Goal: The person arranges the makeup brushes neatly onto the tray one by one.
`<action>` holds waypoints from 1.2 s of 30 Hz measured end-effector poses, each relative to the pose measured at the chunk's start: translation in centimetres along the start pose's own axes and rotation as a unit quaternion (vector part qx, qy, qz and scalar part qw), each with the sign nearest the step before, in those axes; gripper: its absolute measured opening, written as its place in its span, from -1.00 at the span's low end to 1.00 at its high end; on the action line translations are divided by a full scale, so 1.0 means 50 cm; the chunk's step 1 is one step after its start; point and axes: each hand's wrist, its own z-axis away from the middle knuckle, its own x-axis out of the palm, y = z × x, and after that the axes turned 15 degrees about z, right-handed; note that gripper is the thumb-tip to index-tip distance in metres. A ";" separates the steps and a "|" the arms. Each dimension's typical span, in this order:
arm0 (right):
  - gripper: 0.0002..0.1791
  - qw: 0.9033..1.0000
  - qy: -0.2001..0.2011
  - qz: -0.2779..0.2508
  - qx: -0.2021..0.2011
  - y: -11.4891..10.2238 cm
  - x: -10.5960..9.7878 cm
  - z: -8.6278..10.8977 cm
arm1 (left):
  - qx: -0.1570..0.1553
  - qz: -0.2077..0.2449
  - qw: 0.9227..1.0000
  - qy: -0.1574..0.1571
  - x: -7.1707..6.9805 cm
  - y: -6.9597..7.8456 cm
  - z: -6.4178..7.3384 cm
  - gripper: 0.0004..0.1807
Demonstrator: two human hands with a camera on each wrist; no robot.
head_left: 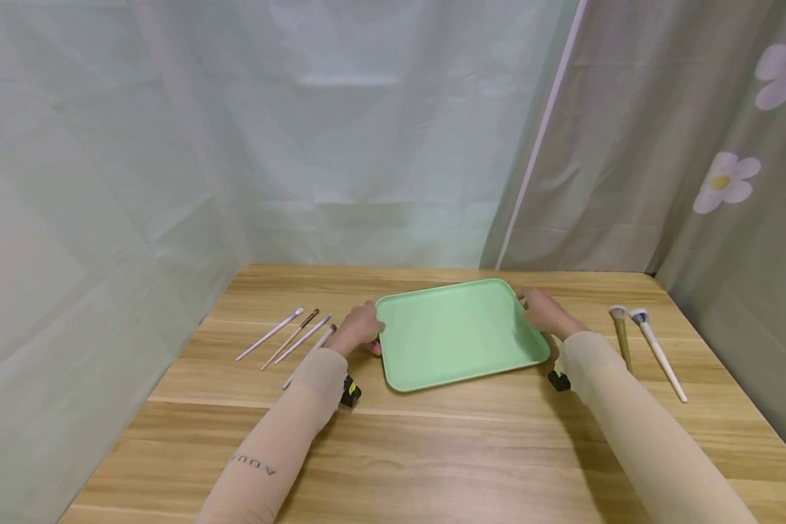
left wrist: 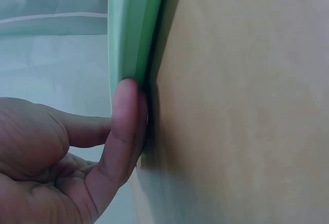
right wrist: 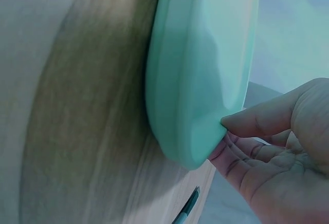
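Observation:
A mint-green rectangular tray (head_left: pixel 458 335) lies at a slight slant in the middle of the wooden table. My left hand (head_left: pixel 362 326) pinches its left rim, with the thumb over the edge and the fingers (left wrist: pixel 126 111) against the outer side wall. At the opposite end, my right hand (head_left: pixel 547 313) pinches the right rim between thumb and fingers. In the right wrist view the thumb tip presses on the rim of the tray (right wrist: pixel 175 95). Nothing lies inside the tray.
Several slim makeup brushes (head_left: pixel 271 333) lie slanted left of the tray, one partly behind my left forearm. Two larger makeup brushes, one with a gold handle (head_left: pixel 622 338) and one white (head_left: pixel 661 356), lie at the right. Curtains (head_left: pixel 367 145) hang behind the table's far edge.

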 end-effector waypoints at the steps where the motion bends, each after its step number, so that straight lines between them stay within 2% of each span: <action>1: -0.39 1.000 0.001 0.003 0.000 -0.001 -0.001 0.002 | 0.002 0.002 1.000 0.003 0.001 -0.002 0.000 -0.40; 8: -0.41 1.000 0.005 0.010 0.007 -0.006 -0.002 0.009 | 0.034 -0.001 0.999 0.025 0.008 -0.011 0.006 -0.85; 12: -0.43 1.000 0.010 0.016 0.002 -0.006 -0.001 0.010 | 0.046 -0.002 0.998 0.032 0.011 -0.011 0.011 -0.95; 18: -0.43 1.000 0.011 0.023 0.000 -0.004 -0.002 0.013 | 0.048 0.003 0.998 0.032 0.010 -0.015 0.012 -0.91; 29: -0.41 1.000 0.004 0.018 -0.016 0.006 0.001 0.023 | 0.028 0.011 0.999 0.027 0.007 -0.027 0.001 -0.88; 36: -0.42 1.000 0.002 0.021 -0.016 0.002 -0.002 0.030 | 0.034 0.018 0.999 0.017 0.004 -0.028 0.002 -0.73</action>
